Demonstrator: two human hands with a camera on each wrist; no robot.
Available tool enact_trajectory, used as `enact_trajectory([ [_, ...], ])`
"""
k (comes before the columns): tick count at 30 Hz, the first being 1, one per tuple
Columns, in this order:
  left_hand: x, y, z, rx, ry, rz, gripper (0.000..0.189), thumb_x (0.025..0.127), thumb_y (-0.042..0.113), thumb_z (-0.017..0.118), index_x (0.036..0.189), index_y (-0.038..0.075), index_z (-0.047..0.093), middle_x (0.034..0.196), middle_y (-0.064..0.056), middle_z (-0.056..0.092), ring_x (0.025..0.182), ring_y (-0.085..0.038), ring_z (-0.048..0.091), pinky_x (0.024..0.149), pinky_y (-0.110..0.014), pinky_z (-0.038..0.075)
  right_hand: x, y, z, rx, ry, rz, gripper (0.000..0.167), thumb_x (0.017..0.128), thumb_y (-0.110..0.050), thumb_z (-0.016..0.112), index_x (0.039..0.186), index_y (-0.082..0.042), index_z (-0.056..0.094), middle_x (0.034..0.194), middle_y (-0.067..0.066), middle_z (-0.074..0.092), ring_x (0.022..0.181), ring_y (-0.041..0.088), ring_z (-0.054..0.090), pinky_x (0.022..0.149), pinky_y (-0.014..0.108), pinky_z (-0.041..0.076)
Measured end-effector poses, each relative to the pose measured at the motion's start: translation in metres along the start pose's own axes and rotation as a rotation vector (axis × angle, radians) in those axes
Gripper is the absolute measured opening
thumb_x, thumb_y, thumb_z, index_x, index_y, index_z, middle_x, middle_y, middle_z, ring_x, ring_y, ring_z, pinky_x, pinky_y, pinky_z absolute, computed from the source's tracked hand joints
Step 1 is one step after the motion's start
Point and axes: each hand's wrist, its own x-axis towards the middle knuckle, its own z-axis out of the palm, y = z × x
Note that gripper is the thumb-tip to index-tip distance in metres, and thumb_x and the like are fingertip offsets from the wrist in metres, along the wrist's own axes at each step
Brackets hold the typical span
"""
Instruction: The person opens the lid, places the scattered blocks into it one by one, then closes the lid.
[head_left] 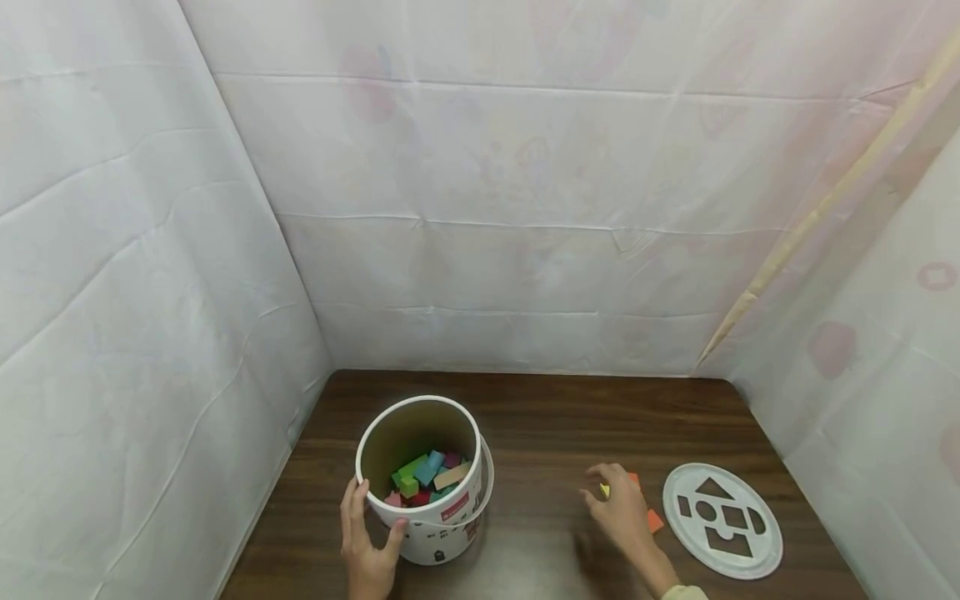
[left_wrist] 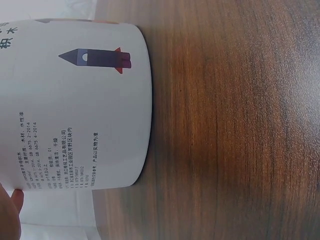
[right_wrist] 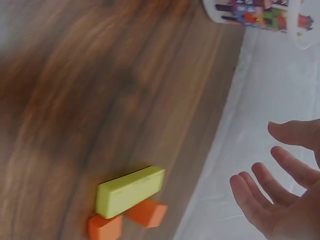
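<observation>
My left hand (head_left: 367,554) holds the near left side of a white toy-block bucket (head_left: 433,546), fingers at the rim and thumb on the outer wall. Several coloured blocks (head_left: 427,471) lie inside the upright bucket. In the left wrist view, the bucket's printed wall (left_wrist: 100,100) fills the left side, with part of one finger at the edge. Out to the right, my right hand (head_left: 624,512) hovers with nothing in its parted, bent fingers. Below it on the table are a yellow rectangular block (right_wrist: 130,191) and two orange blocks (right_wrist: 147,212), lying close together.
A white round lid (head_left: 767,550) with shape cutouts lies flat at the right of the brown wooden table (head_left: 540,417). The bucket's handle (head_left: 489,475) hangs on its right side. White sheets (head_left: 465,275) enclose the table at the back and sides.
</observation>
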Motion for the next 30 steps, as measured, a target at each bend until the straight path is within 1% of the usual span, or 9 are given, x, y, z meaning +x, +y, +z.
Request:
enact_trajectory([
  [2, 0.0, 0.0, 0.0, -0.006, 0.002, 0.004, 0.084, 0.068, 0.006, 0.081, 0.142, 0.007, 0.04, 0.144, -0.017, 0.036, 0.126, -0.013, 0.037, 0.094, -0.008, 0.03, -0.001, 0.007, 0.0, -0.001, -0.012, 0.01, 0.026, 0.068, -0.005, 0.082, 0.091, -0.01, 0.069, 0.093, 0.008, 0.063, 0.087, 0.031, 0.06, 0.069, 0.047, 0.05],
  [5, 0.001, 0.0, 0.0, -0.009, 0.004, 0.003, 0.084, 0.068, 0.006, 0.08, 0.142, 0.007, 0.04, 0.144, -0.017, 0.036, 0.126, -0.012, 0.036, 0.094, -0.008, 0.03, -0.002, 0.018, 0.001, -0.011, -0.034, 0.027, 0.026, 0.069, -0.005, 0.081, 0.092, -0.008, 0.069, 0.095, 0.01, 0.063, 0.089, 0.032, 0.059, 0.07, 0.047, 0.05],
  [11, 0.0, 0.001, -0.001, -0.002, 0.0, -0.015, 0.084, 0.068, 0.005, 0.081, 0.141, 0.006, 0.041, 0.144, -0.017, 0.036, 0.125, -0.014, 0.037, 0.094, -0.008, 0.03, -0.006, 0.035, 0.001, -0.083, -0.071, 0.1, 0.028, 0.068, -0.005, 0.078, 0.095, -0.005, 0.068, 0.095, 0.015, 0.064, 0.079, 0.028, 0.058, 0.06, 0.039, 0.047],
  [14, -0.001, 0.002, -0.001, 0.005, -0.009, -0.031, 0.083, 0.068, 0.006, 0.08, 0.142, 0.007, 0.041, 0.144, -0.016, 0.035, 0.125, -0.014, 0.037, 0.094, -0.009, 0.031, -0.01, 0.042, 0.001, -0.117, -0.097, 0.142, 0.03, 0.068, -0.006, 0.077, 0.096, -0.003, 0.068, 0.096, 0.016, 0.063, 0.077, 0.028, 0.058, 0.057, 0.04, 0.047],
  [16, -0.001, 0.001, -0.001, 0.009, -0.008, -0.03, 0.083, 0.068, 0.006, 0.081, 0.142, 0.007, 0.041, 0.145, -0.015, 0.036, 0.125, -0.015, 0.038, 0.095, -0.011, 0.032, -0.013, 0.045, 0.001, -0.139, -0.105, 0.159, 0.031, 0.067, -0.006, 0.077, 0.096, -0.001, 0.067, 0.095, 0.016, 0.063, 0.077, 0.028, 0.058, 0.056, 0.043, 0.047],
  [20, -0.001, 0.0, 0.0, 0.014, -0.006, -0.022, 0.083, 0.068, 0.007, 0.081, 0.141, 0.007, 0.041, 0.145, -0.014, 0.036, 0.125, -0.014, 0.038, 0.095, -0.011, 0.032, -0.016, 0.053, 0.003, -0.159, -0.095, 0.177, 0.031, 0.066, -0.004, 0.077, 0.094, 0.002, 0.066, 0.093, 0.017, 0.062, 0.075, 0.027, 0.058, 0.057, 0.044, 0.048],
  [23, -0.001, -0.001, 0.0, 0.015, -0.004, -0.019, 0.083, 0.068, 0.007, 0.081, 0.141, 0.006, 0.042, 0.145, -0.014, 0.036, 0.125, -0.013, 0.038, 0.095, -0.01, 0.032, -0.017, 0.058, 0.005, -0.164, -0.089, 0.183, 0.029, 0.065, -0.003, 0.077, 0.092, 0.001, 0.066, 0.092, 0.017, 0.062, 0.074, 0.026, 0.058, 0.055, 0.043, 0.048],
  [30, -0.001, -0.001, 0.0, 0.007, -0.005, -0.021, 0.084, 0.068, 0.006, 0.081, 0.142, 0.008, 0.041, 0.145, -0.013, 0.036, 0.125, -0.013, 0.037, 0.095, -0.012, 0.033, -0.019, 0.066, 0.007, -0.199, -0.14, 0.195, 0.027, 0.065, -0.004, 0.076, 0.09, 0.0, 0.066, 0.086, 0.016, 0.06, 0.073, 0.028, 0.057, 0.055, 0.045, 0.047],
])
